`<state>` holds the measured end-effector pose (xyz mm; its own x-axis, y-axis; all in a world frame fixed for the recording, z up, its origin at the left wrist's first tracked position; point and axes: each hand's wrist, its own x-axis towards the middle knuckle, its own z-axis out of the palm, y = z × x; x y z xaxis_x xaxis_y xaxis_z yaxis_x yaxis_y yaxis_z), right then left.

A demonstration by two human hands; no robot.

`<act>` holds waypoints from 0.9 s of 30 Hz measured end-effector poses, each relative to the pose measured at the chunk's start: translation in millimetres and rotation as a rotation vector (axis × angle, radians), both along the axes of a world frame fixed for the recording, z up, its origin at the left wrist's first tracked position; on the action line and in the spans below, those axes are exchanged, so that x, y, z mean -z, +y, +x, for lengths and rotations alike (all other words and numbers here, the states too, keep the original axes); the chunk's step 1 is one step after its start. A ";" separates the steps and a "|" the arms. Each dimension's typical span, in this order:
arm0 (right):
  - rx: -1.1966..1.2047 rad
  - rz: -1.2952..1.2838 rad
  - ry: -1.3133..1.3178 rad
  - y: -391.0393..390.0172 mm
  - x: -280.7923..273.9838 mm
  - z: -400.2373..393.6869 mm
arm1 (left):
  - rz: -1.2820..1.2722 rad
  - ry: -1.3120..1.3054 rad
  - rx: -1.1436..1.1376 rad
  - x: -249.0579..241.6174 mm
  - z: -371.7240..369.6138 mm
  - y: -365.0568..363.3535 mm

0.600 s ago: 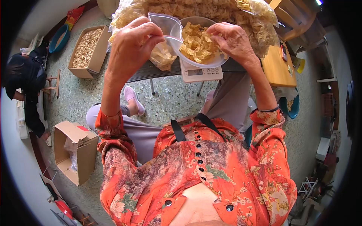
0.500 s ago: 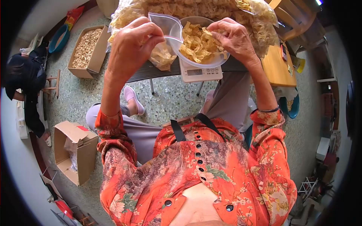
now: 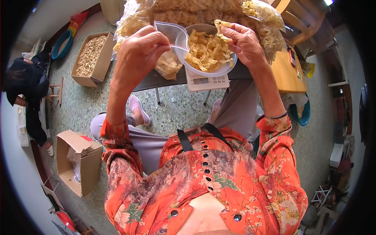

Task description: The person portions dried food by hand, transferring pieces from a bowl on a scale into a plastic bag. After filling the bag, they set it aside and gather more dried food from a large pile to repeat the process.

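the right hand [image 3: 243, 44] pinches a crinkled pale-yellow strip [image 3: 221, 29] at the upper middle of the frame, its curled end poking above the fingertips. the left hand [image 3: 138, 51] grips the edge of a clear plastic zip bag [image 3: 173, 34], mouth agape, yellowish pieces low inside. similar ruffled strips fill a round translucent white bowl [image 3: 209, 74] on a flat white digital scale [image 3: 210, 83], whose digits are too small to read. the bag overlaps the bowl's left rim. behind, a broad heap of yellow flakes in clear plastic [image 3: 196, 13] is cut off by the top edge. a brown cardboard box of tan chips [image 3: 102, 58] sits upper left; farther left, a dark-clothed person [image 3: 27, 80] bends over.
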<state>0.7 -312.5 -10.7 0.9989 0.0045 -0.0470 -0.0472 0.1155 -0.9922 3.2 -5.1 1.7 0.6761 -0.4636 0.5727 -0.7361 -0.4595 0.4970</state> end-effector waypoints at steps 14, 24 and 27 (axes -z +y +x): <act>0.006 -0.453 -0.432 63.9 -28.5 0.2 | -0.016 -0.066 0.002 0.4 -4.7 1.3; -0.166 -1.291 -0.582 -8.8 14.0 6.1 | 0.012 -0.059 -0.017 1.9 -0.3 4.0; -0.178 -1.448 -0.661 3.0 14.4 5.0 | 0.017 -0.038 -0.018 0.4 -1.3 2.7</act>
<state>5.8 -309.5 -25.0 0.8362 0.4555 0.3054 0.5054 -0.8563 -0.1065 1.9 -2.4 1.3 0.6621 -0.4618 0.5903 -0.7460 -0.4809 0.4606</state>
